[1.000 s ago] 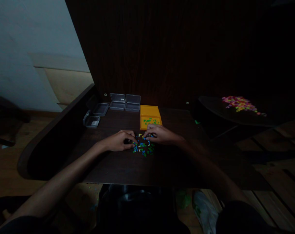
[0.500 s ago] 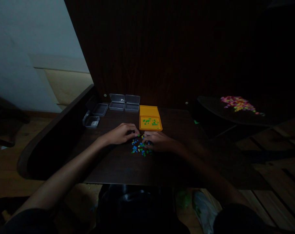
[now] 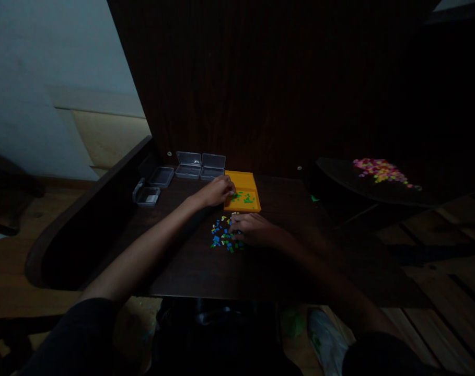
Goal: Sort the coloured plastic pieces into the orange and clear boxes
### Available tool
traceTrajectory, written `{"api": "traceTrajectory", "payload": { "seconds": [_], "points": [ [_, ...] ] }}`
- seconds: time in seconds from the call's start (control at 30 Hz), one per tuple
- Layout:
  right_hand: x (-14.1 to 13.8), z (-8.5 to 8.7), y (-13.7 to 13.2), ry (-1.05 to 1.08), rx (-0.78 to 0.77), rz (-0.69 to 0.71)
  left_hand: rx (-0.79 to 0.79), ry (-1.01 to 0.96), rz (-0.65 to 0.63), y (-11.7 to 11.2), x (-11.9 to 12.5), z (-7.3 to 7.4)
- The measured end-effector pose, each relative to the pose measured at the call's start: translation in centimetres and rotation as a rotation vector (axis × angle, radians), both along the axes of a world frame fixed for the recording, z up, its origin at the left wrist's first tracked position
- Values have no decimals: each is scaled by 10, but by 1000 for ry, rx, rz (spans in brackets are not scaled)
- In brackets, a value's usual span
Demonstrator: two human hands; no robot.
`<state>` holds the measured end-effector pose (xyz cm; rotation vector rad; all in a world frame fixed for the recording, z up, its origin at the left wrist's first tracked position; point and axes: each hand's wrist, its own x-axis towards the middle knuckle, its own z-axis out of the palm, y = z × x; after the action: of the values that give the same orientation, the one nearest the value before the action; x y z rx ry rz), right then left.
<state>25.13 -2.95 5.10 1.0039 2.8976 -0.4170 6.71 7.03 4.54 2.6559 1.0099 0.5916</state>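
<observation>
My left hand (image 3: 220, 190) hangs over the left side of an open yellow box (image 3: 241, 180), its thumb and fingers drawn together. Whatever lies between those fingertips is too small and dark to make out. Several small green building bricks (image 3: 248, 198) lie loose in the box's near part. In front of the box, a pile of tiny blue, green, yellow and white bricks (image 3: 217, 238) is spread on the dark tabletop. My right hand (image 3: 253, 228) rests at the right of this pile with its fingers curled down among the bricks, hiding some of them.
Open clear plastic cases (image 3: 188, 171) stand along the back left, near a smaller clear case (image 3: 148, 196). A raised side panel (image 3: 92, 209) borders the table on the left. A heap of pink and yellow pieces (image 3: 382, 171) lies on a dark shelf at the right.
My left hand has moved from the pile, where a green brick showed at its fingertips, forward and right to the yellow box. My right hand has stayed at the pile.
</observation>
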Motion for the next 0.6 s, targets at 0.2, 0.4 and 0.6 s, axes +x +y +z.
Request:
{"api": "traceTrajectory", "payload": {
  "seconds": [0.2, 0.4, 0.6],
  "points": [
    [-4, 6, -5, -92, 18, 15, -13, 93, 46, 14, 12, -11],
    [-8, 4, -15, -134, 97, -21, 3, 71, 24, 11, 11, -13],
    [-7, 10, -13, -126, 100, -2, 62, -82, 49, -6, -3, -4]
  ]
}}
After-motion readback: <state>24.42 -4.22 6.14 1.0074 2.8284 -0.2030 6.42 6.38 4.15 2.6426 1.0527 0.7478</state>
